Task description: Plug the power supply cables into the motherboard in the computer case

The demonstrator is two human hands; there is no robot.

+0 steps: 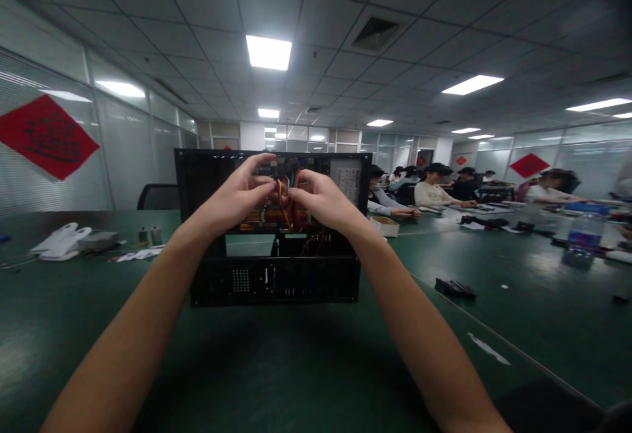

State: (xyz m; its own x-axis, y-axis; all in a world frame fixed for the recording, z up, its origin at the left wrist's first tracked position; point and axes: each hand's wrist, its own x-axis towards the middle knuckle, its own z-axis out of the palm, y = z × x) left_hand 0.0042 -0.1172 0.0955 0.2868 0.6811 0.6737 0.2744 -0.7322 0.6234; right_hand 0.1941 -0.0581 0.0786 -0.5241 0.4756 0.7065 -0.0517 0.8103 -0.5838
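A black computer case point(306, 281) stands on the green table in front of me, its inside facing me. Both my hands reach into its upper middle, where a bundle of coloured cables point(282, 206) in yellow, red and other colours hangs. My left hand point(247, 189) is closed on the cables from the left, with thumb and fingertips pinched and the index finger raised. From the right, my right hand point(318, 199) pinches the same bundle between thumb and curled fingers. The fingertips partly hide what lies behind them. A pale labelled panel point(348, 183) shows inside at the right.
On the green table point(276, 367), white items point(62, 241) and a grey box point(102, 242) lie at left. To the right are a small open carton point(385, 226), a black object point(455, 288), a paper strip point(488, 349) and a bottle point(585, 232). Several people sit beyond.
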